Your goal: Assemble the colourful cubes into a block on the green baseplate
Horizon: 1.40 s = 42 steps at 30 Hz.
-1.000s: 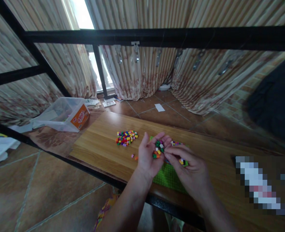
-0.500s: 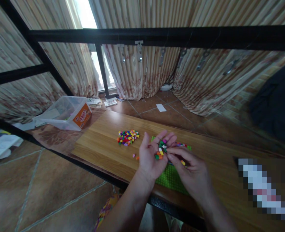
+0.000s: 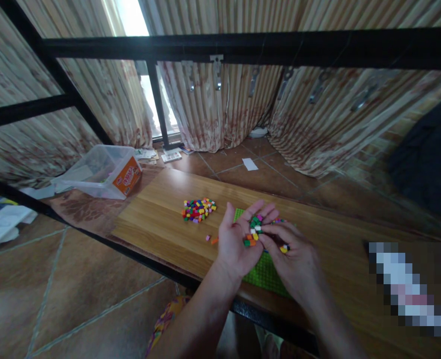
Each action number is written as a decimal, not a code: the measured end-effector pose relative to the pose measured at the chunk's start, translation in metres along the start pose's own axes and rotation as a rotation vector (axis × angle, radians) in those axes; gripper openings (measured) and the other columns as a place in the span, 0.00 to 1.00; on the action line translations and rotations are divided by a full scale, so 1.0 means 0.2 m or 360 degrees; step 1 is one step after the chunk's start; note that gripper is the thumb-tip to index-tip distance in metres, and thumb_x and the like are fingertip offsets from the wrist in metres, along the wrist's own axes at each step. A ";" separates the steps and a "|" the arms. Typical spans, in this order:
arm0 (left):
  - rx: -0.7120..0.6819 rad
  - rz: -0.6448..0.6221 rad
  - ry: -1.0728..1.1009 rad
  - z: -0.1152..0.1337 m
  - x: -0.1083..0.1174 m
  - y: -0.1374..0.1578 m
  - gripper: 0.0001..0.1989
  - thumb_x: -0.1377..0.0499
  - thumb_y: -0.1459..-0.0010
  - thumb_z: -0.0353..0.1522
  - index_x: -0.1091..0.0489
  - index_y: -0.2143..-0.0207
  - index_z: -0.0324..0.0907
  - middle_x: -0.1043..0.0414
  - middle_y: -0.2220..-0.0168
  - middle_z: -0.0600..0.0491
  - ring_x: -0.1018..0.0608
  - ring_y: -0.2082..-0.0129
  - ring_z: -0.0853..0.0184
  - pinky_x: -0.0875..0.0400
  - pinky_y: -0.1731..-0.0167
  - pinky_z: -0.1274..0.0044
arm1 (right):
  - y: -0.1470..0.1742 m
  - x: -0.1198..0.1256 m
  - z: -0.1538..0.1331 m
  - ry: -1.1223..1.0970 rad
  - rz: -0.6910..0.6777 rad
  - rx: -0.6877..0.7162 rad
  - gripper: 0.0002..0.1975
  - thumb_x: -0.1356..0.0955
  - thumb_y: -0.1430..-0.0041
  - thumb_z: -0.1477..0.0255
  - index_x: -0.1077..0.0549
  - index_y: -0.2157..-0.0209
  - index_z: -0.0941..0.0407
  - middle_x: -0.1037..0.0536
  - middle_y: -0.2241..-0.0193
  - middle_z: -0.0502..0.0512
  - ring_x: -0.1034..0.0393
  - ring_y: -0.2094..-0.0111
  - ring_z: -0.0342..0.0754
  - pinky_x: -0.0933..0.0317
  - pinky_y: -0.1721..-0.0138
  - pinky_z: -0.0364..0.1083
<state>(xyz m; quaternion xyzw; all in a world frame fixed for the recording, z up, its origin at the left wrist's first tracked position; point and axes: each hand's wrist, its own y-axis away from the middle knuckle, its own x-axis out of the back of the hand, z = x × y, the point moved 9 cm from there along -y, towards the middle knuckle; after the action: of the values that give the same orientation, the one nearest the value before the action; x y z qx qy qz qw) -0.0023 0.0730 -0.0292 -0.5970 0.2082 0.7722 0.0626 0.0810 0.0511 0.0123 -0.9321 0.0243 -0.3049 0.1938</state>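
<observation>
A thin, square-cornered baseplate, bright green and covered in rows of tiny round studs, lies on the smooth, wood-grained tabletop. Directly above the baseplate, the left hand is turned palm up, its fingers loosely spread and barely curled, cupping a heap of small hard plastic bricks, blocky and glossy, in green, white, orange, yellow and magenta. The right hand, also over the baseplate, brings its thumb and forefinger almost together at the edge of that heap; whether a brick is pinched between the fingertips cannot be told. More coloured bricks show on the far part of the baseplate, partly hidden by the right hand.

Left of the baseplate, a loose, pebbly pile of mixed bricks sits on the wood, with a pink brick and an orange brick lying apart, nearer the baseplate. Farther left and beyond it stands a translucent, straight-walled plastic box with an orange label. Well beyond the baseplate hang pleated, striped fabric curtains over glazed brown floor tiles, crossed higher up by a straight black bar.
</observation>
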 end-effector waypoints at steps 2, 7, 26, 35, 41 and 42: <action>0.0006 0.0033 -0.0003 0.00 0.01 0.00 0.31 0.51 0.39 0.53 0.27 0.56 0.35 0.27 0.50 0.37 0.25 0.47 0.55 0.29 0.48 0.70 | 0.00 0.01 0.00 0.0003 0.0003 -0.0007 0.08 0.33 0.38 0.65 0.23 0.64 0.52 0.22 0.63 0.54 0.25 0.62 0.50 0.32 0.60 0.49; -0.0091 0.0346 0.0018 0.02 0.13 -0.02 0.25 0.50 0.36 0.46 0.26 0.63 0.33 0.25 0.60 0.39 0.21 0.61 0.62 0.24 0.58 0.74 | 0.00 0.13 0.15 -0.0167 0.0234 -0.0319 0.12 0.33 0.39 0.60 0.24 0.62 0.54 0.19 0.67 0.55 0.23 0.67 0.49 0.30 0.63 0.49; -0.0128 0.0668 -0.0126 0.06 0.23 -0.01 0.15 0.49 0.34 0.31 0.28 0.69 0.31 0.29 0.73 0.48 0.29 0.78 0.76 0.31 0.76 0.86 | -0.01 0.08 0.28 0.0441 0.0130 -0.0034 0.15 0.38 0.37 0.68 0.19 0.63 0.55 0.21 0.63 0.57 0.25 0.65 0.49 0.32 0.61 0.49; -0.0145 0.0646 -0.0122 0.07 0.23 -0.01 0.15 0.49 0.34 0.31 0.28 0.70 0.31 0.29 0.74 0.49 0.29 0.78 0.76 0.31 0.76 0.86 | -0.03 0.03 0.27 0.0590 0.0119 0.0060 0.15 0.38 0.37 0.70 0.19 0.63 0.56 0.22 0.63 0.58 0.26 0.64 0.50 0.32 0.60 0.49; -0.0154 0.0657 -0.0134 0.08 0.23 -0.01 0.15 0.48 0.34 0.31 0.28 0.70 0.31 0.29 0.74 0.49 0.29 0.78 0.76 0.31 0.77 0.86 | -0.02 0.03 0.27 0.0688 0.0111 0.0088 0.16 0.37 0.36 0.67 0.19 0.65 0.55 0.23 0.63 0.59 0.30 0.61 0.54 0.34 0.58 0.53; -0.0154 0.0661 -0.0136 0.08 0.23 -0.01 0.15 0.48 0.35 0.30 0.28 0.70 0.31 0.29 0.75 0.49 0.29 0.78 0.76 0.31 0.77 0.86 | -0.02 0.03 0.27 0.0692 0.0118 0.0087 0.16 0.37 0.36 0.67 0.18 0.66 0.55 0.23 0.63 0.59 0.30 0.60 0.54 0.35 0.57 0.53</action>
<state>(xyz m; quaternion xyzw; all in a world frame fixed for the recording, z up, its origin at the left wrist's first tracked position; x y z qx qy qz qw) -0.0297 0.0743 -0.0695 -0.5104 0.2866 0.8022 -0.1177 0.1170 0.0720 -0.0225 -0.8373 0.0915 -0.4921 0.2203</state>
